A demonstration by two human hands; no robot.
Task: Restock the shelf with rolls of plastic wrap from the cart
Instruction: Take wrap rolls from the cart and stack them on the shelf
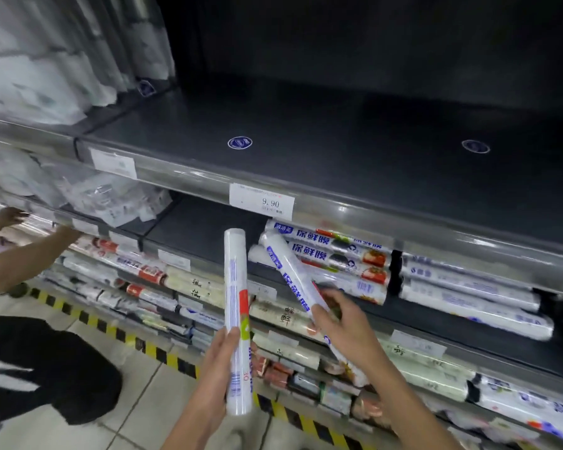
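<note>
**Spotter:** What could go wrong from where you are?

**Operator:** I'm carrying two at once. My right hand [338,323] grips the slanted roll [285,264] around its lower half, so the far end sits a long way past my fingers. If I push it in at this angle, I judge that end could knock the stacked rolls [338,258] in the centre right of the frame. They're round and piled up, so they'd likely roll off the shelf [192,228].

**Spotter:** And the other one?

**Operator:** My left hand [223,362] is curled around the upright roll [236,287] low down, in the lower centre of the frame. Glossy film and a low grip, so it may slip or tip.

**Spotter:** Which way do they point?

**Operator:** The slanted roll's long axis runs from lower right to upper left. Its top end is at the left end of the stack, though I can't tell if it touches. The other stands almost vertical in front of the shelf edge. The stacked rolls lie along the shelf front, so mine needs turning to match.
</note>
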